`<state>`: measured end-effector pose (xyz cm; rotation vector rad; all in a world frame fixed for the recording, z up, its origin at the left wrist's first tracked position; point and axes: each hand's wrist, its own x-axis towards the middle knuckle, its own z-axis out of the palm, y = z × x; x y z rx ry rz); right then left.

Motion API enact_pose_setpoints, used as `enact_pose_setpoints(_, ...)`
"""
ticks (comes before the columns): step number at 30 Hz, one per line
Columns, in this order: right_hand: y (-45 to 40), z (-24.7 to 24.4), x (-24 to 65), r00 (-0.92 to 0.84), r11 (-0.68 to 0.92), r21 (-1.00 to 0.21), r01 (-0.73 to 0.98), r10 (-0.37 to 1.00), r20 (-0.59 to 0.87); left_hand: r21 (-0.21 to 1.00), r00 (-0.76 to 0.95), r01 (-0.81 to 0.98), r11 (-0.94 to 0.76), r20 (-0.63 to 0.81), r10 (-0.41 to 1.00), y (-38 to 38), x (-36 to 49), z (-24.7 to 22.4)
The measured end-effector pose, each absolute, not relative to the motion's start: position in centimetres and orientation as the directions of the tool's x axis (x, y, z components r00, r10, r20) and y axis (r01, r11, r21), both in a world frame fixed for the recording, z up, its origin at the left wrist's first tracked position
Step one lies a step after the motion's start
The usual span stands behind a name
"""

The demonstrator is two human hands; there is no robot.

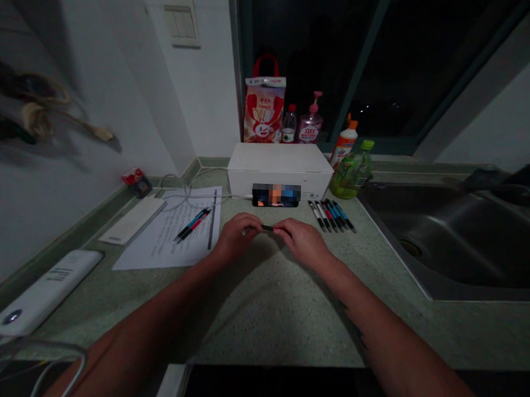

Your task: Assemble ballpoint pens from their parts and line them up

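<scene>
Between my two hands a slim pen (pixel 269 228) with dark and red parts lies level above the counter. My left hand (pixel 237 235) pinches its left part, and my right hand (pixel 301 238) pinches the red end. Behind them a phone (pixel 275 196) leans on a white box (pixel 279 161), with a cable at its left end. Several pens (pixel 332 216) lie in a row right of the phone. On a printed sheet (pixel 157 246) at the left lie a blue pen (pixel 191 221) and a red pen (pixel 196 226).
A steel sink (pixel 461 230) fills the right side. Bottles (pixel 354 170) and a red bag (pixel 264 112) stand at the back. Two white flat devices, one a long power bank (pixel 45 291), lie at the left, near cables and a small red and black pack (pixel 137 182).
</scene>
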<state>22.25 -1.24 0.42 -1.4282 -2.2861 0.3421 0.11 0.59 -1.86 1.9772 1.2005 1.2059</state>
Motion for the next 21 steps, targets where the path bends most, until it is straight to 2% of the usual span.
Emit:
enact_pose_setpoints(3,-1.2,0.55,22.22,-0.38,0.445,-0.403,0.8,0.895,0.234,0.824,0.168,0.385,-0.416,0.38,0.909,0.44,0.2,-1.67)
enact_pose_setpoints(6,-1.22,0.69,22.19,-0.386,0.457,-0.392,0.798,0.888,0.25,0.895,0.079,0.352,-0.274,0.264,0.961,0.24,0.35,-1.51)
enact_pose_setpoints(8,-1.24,0.73,22.19,-0.394,0.464,-0.387,0.797,0.884,0.25,0.905,0.079,0.364,-0.221,0.206,0.975,0.14,0.41,-1.39)
enact_pose_setpoints(12,-1.17,0.52,22.21,-0.4,0.467,-0.383,0.797,0.883,0.244,0.883,0.108,0.383,-0.27,0.248,0.963,0.11,0.46,-1.24)
enact_pose_setpoints(17,-1.1,0.35,22.3,-0.406,0.478,-0.376,0.794,0.877,0.257,0.928,0.109,0.322,-0.189,0.162,0.981,0.24,0.52,-1.42)
enact_pose_setpoints(21,-1.24,0.66,22.24,-0.398,0.463,-0.376,0.803,0.885,0.241,0.921,0.092,0.32,-0.222,0.203,0.975,0.24,0.52,-1.54)
